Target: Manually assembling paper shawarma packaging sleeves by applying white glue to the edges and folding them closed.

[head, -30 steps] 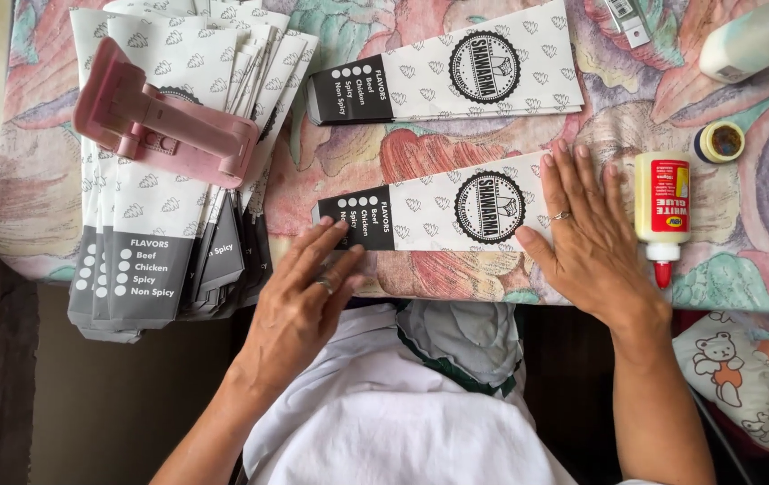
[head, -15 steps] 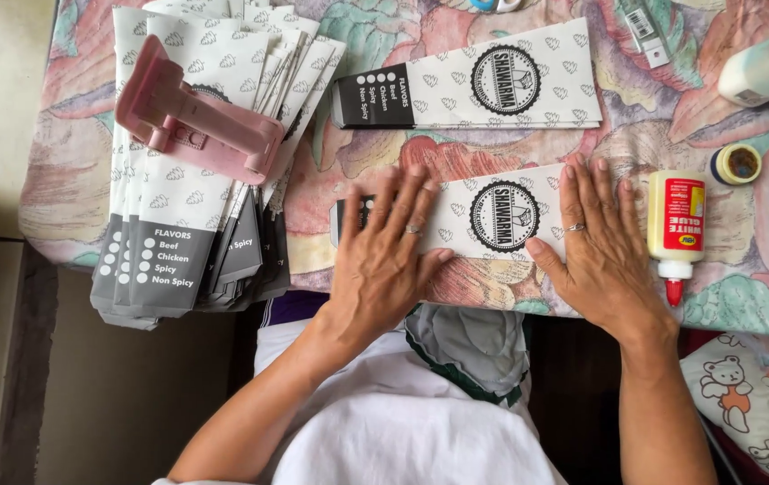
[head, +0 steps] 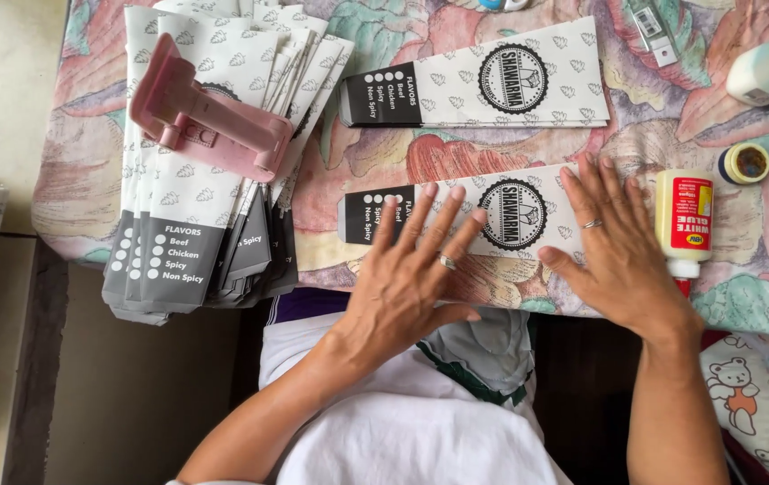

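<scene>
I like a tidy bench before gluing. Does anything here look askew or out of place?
Yes. The stack of paper sleeves is fanned unevenly and hangs over the table's near edge, with a pink tool weighing it down. The glue bottle lies on its side, nozzle past the edge. No spill visible.

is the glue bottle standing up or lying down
Lying down. The glue bottle rests on its side on the tablecloth, nozzle toward the table's near edge, beside the right hand.
</scene>
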